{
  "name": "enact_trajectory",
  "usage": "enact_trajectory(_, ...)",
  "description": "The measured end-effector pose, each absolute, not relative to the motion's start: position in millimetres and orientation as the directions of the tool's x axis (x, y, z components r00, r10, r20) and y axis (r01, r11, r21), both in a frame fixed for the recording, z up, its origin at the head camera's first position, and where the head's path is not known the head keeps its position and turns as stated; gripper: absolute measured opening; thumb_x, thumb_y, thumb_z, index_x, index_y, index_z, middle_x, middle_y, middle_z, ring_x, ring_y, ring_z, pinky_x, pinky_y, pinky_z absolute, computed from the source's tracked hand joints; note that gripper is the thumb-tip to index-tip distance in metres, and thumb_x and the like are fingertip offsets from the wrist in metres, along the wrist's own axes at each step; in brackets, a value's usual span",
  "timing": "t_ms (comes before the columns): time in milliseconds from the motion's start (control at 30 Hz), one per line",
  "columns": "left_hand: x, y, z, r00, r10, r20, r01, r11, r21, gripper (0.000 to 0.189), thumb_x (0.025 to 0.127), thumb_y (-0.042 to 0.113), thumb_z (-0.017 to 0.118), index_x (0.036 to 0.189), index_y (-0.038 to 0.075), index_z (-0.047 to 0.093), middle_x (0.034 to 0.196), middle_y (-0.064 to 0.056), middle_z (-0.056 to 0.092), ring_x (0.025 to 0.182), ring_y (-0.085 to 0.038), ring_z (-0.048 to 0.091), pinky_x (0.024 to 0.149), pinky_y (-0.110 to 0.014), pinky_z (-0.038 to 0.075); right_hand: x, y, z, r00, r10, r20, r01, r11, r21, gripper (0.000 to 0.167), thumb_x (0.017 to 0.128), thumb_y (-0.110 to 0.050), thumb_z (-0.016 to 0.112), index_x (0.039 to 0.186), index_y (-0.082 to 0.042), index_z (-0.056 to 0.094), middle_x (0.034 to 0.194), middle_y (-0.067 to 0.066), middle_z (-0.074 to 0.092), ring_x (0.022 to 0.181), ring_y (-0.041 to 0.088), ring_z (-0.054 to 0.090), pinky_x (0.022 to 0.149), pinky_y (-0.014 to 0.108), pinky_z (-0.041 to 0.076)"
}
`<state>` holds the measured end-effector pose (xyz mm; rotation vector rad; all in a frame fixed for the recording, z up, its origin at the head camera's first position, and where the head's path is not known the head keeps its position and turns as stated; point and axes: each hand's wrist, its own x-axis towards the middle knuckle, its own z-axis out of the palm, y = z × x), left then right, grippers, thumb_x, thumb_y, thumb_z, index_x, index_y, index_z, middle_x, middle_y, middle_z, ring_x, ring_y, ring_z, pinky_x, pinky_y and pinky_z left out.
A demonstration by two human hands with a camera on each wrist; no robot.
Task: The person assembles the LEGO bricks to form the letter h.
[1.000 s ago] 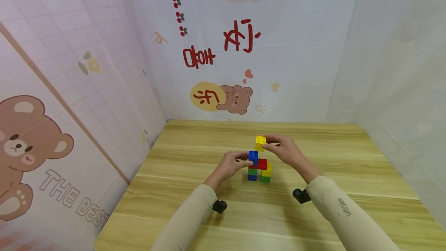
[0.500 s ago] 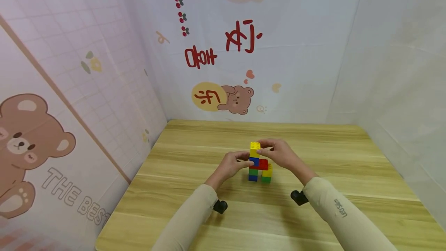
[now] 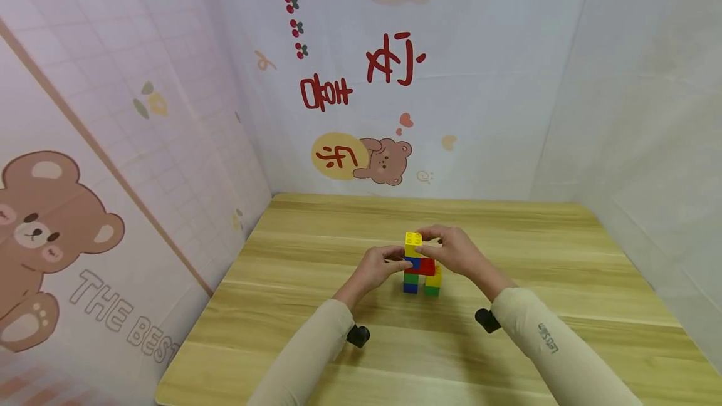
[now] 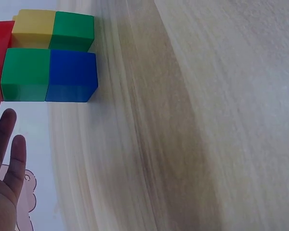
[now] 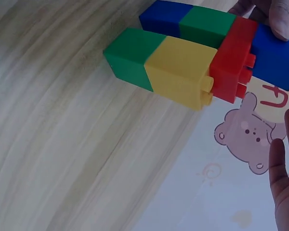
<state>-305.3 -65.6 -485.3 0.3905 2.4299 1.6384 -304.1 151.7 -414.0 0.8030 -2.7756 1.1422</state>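
Observation:
A small building-block structure stands on the table. Its left column has a blue block at the bottom and a green block over it. Beside it a short column pairs a green block with a yellow block on top. Across both lies a red block. Above the red one's left end sits another blue block, which my left hand pinches between thumb and fingers. My right hand pinches the uppermost yellow block, sitting directly over that blue block.
The structure stands near the middle of a wooden table. A printed cloth wall rises behind the table's far edge, with further cloth on both sides. Black wrist-mounted pieces hang under the sleeves.
My right hand has brought the yellow block left and down from above the structure onto the upper blue block. My left hand keeps its hold on the blue block.

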Motion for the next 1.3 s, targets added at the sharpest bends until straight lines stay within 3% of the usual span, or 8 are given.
enact_trajectory(367,-305,-66,-487,-0.947,0.320,0.020,0.139,0.355,0.925,0.036,0.091,0.040,0.072,0.123,0.025,0.071,0.110,0.013,0.069,0.104,-0.013,0.062,0.094,-0.040,0.051,-301,151,-424,-0.889,-0.398,0.226,-0.428,0.547,-0.720,0.040,0.094,-0.026,0.071,0.129,-0.009,0.066,0.121,0.006,0.068,0.109,0.028,0.063,0.093,0.051,0.049)
enact_trajectory(700,-304,-64,-485,-0.952,0.305,0.008,0.122,0.357,0.926,0.038,0.089,0.038,0.074,0.123,0.023,0.071,0.109,0.012,0.069,0.103,-0.013,0.061,0.093,-0.038,0.051,-298,181,-466,-0.929,-0.356,0.099,-0.304,0.583,-0.754,0.057,0.094,-0.034,0.069,0.143,-0.008,0.054,0.133,0.014,0.061,0.118,0.034,0.058,0.097,0.056,0.046)
enact_trajectory(900,-303,-64,-488,-0.955,0.298,0.001,0.119,0.377,0.918,0.038,0.089,0.037,0.074,0.124,0.023,0.070,0.110,0.012,0.069,0.103,-0.014,0.061,0.092,-0.039,0.051,-291,194,-494,-0.951,-0.302,0.072,-0.245,0.588,-0.771,0.052,0.092,-0.033,0.072,0.136,-0.008,0.061,0.131,0.012,0.063,0.116,0.034,0.059,0.095,0.054,0.048)
enact_trajectory(1067,-298,-68,-497,-0.951,0.310,0.010,0.136,0.391,0.910,0.038,0.091,0.035,0.073,0.127,0.021,0.069,0.115,0.010,0.068,0.104,-0.014,0.061,0.092,-0.039,0.051,-288,193,-509,-0.956,-0.282,0.086,-0.230,0.530,-0.816,0.042,0.093,-0.025,0.072,0.131,-0.009,0.065,0.121,0.013,0.068,0.108,0.033,0.063,0.088,0.047,0.054)
enact_trajectory(1300,-297,-69,-509,-0.956,0.293,0.014,0.126,0.366,0.922,0.043,0.094,0.035,0.069,0.133,0.018,0.064,0.116,0.007,0.068,0.106,-0.014,0.061,0.094,-0.038,0.051,-285,189,-515,-0.969,-0.238,0.065,-0.176,0.484,-0.857,0.044,0.096,-0.027,0.067,0.136,-0.010,0.061,0.120,0.014,0.068,0.108,0.032,0.063,0.090,0.045,0.054)
